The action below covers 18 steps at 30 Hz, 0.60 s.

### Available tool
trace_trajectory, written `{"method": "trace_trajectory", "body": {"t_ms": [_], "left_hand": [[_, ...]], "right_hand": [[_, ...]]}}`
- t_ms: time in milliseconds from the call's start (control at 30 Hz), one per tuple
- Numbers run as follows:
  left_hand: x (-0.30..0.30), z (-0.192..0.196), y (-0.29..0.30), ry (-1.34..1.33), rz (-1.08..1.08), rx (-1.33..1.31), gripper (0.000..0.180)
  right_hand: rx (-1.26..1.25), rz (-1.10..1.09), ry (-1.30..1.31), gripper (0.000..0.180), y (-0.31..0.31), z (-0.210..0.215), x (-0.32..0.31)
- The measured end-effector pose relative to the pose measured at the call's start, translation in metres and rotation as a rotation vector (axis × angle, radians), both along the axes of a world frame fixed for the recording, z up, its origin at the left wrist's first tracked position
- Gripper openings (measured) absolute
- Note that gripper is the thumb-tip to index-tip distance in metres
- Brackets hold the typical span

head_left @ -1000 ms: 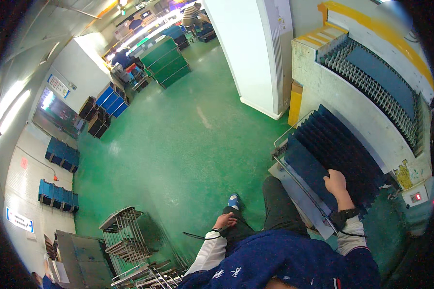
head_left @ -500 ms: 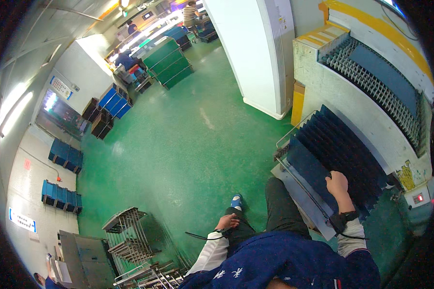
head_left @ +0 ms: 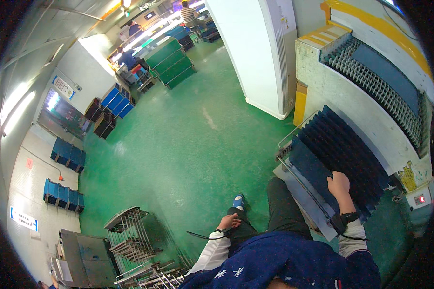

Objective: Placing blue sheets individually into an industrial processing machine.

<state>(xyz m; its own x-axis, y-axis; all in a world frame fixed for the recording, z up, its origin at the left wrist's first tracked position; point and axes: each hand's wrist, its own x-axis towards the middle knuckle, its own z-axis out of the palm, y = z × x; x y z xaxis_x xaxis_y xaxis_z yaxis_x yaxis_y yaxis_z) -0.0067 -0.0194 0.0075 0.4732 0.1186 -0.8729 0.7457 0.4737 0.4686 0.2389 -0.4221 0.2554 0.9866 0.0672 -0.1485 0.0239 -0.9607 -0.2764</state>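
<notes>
Hands: 2, bare – right hand (head_left: 339, 184) at the panel rack, left hand (head_left: 230, 221) by the person's left thigh.
Front panel (head_left: 311, 156): 1, flat, dark blue, leaning foremost in the rack; its edge lies directly at the right-hand fingers.
Right-hand fingers: curled inward against the front panel; whether they pinch its edge cannot be told.
Left-hand fingers: loosely bent, nothing visible in them.
Panel rack (head_left: 283, 151): 1, metal, with a long rod along its near side; contents – the front panel plus a fanned row of dark blue panels (head_left: 345, 144), several, too tightly overlapped for an exact count.
Roller machine (head_left: 318, 72): 1, pale body, beyond the rack; 1 blue sheet (head_left: 386, 74) on its rollers.
White tower unit (head_left: 260, 53): 1, upright, left of the machine.
Crates: 1 blue crate (head_left: 118, 100) and 2 brown crates (head_left: 104, 125), grouped near the far left wall; contents indistinct.
Green container (head_left: 170, 62): 1, near the bright bench; interior not discernible.
Blue wall stacks (head_left: 63, 195): 2 rows along the left wall.
Metal stand (head_left: 123, 217): 1, barred, at lower left.
Co-workers (head_left: 190, 17): 3 around the bench, 1 partly visible at the lower left edge.
</notes>
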Motion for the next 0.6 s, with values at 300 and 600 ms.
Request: {"method": "trace_trajectory", "body": {"t_ms": [300, 600], "left_hand": [[-0.003, -0.006, 0.006, -0.029, -0.035, -0.045, 0.041], [0.000, 0.002, 0.002, -0.026, 0.021, -0.078, 0.034]], "right_hand": [[-0.015, -0.003, 0.018, 0.031, 0.004, 0.008, -0.002], [-0.030, 0.000, 0.029, 0.029, 0.005, 0.008, -0.002]]}}
